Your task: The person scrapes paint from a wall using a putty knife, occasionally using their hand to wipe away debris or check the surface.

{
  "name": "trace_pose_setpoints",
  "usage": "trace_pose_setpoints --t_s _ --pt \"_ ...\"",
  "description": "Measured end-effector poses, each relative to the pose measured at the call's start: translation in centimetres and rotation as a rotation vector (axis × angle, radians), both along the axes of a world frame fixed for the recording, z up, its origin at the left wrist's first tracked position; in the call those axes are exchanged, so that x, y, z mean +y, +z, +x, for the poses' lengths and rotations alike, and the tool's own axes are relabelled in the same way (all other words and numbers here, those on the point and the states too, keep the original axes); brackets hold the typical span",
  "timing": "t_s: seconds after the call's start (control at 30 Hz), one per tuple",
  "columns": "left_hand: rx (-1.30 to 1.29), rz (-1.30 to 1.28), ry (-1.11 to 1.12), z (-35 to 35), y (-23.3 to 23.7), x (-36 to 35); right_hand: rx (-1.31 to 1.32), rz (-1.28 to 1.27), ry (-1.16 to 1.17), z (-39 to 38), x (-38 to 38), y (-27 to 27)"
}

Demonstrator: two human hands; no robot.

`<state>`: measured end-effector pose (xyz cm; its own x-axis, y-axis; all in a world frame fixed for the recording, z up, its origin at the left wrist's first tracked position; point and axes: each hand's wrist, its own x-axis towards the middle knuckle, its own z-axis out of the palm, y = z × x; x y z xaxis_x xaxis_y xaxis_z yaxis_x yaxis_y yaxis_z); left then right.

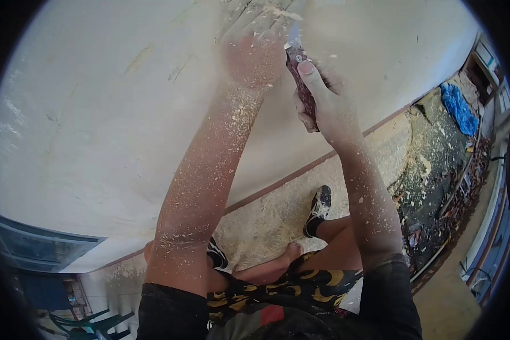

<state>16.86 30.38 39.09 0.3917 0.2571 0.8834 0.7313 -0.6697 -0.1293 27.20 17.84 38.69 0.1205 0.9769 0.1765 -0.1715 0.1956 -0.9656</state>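
Observation:
My right hand [326,102] is wrapped round the dark reddish handle of a knife [305,85], its thumb lying along the handle near a rivet. The knife's pale blade points up, close beside my left hand [255,54]. That left hand is at the top edge, back towards me, its fingers blurred and partly cut off. They look closed together, but what they hold is hidden. A light curled shaving [286,12] shows by the fingers and blade. Pale wood shavings cling to both hands and forearms.
A whitish wall [124,113] fills the view behind my hands. Shavings cover the concrete floor [266,212] round my feet. On the right are a blue plastic sheet [459,109] and a strip of leaf litter [473,170]. A green chair [96,326] stands lower left.

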Motion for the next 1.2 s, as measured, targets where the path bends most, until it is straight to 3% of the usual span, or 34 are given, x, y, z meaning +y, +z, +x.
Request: trace_pose_setpoints --t_s 0.07,0.1,0.13,0.23,0.27,0.3,0.37,0.43,0.5,0.57,0.67,0.77,0.87,0.97,1.07,1.17,1.2 --pt "0.039 0.173 -0.113 -0.7 5.0 -3.7 0.016 0.011 0.037 0.0 0.6 0.2" --pt "0.077 0.113 -0.007 -1.7 -0.9 -5.2 0.082 -0.103 0.081 -1.0 -0.9 -5.1" --pt "0.159 0.062 0.001 -2.3 -3.6 -6.2 0.048 -0.102 0.027 -1.9 -1.7 -8.4" --pt "0.135 0.077 -0.042 -2.2 -2.3 -6.3 0.090 -0.193 0.079 -1.9 -2.3 -6.2" --pt "0.114 0.186 -0.029 -2.1 -0.4 -4.8 0.078 -0.150 0.048 -1.4 -1.4 -4.1" --pt "0.029 0.085 -0.040 -1.8 2.3 -4.4 0.049 -0.106 0.010 -1.1 -1.3 -2.2" --pt "0.053 0.165 -0.036 -1.2 1.2 -3.3 0.019 -0.052 -0.032 -0.6 -0.4 1.0" --pt "0.061 0.144 -0.054 -1.5 0.2 -4.3 -0.010 0.065 0.085 0.2 0.4 3.0" --pt "0.080 0.164 -0.061 -2.0 -0.2 -5.5 -0.065 -0.043 0.066 -0.6 -0.9 -4.8" --pt "0.198 -0.049 0.024 -2.7 -6.9 -7.4 -0.025 -0.127 0.095 -1.0 -2.3 -11.0" --pt "0.211 0.019 -0.047 -1.6 -4.6 -6.0 0.009 -0.143 0.100 -0.1 -1.6 -10.2" --pt "0.152 0.185 -0.082 1.2 1.2 -3.3 0.035 -0.078 0.034 1.5 -0.4 -3.3" --pt "0.109 0.165 -0.132 2.9 4.5 -2.9 -0.048 0.025 0.007 3.9 1.3 -0.5" --pt "0.154 0.043 -0.065 1.3 -4.2 -3.5 -0.019 -0.159 0.087 2.7 0.7 -8.2" --pt "0.109 0.030 -0.109 1.8 -1.5 -2.9 0.014 -0.118 0.058 2.9 1.3 -5.8" --pt "0.048 0.205 -0.095 3.3 10.6 -1.7 -0.086 0.122 0.004 4.5 3.8 5.2" --pt "0.046 0.214 -0.092 3.3 10.3 -1.6 -0.063 0.124 0.013 4.8 4.0 5.7"
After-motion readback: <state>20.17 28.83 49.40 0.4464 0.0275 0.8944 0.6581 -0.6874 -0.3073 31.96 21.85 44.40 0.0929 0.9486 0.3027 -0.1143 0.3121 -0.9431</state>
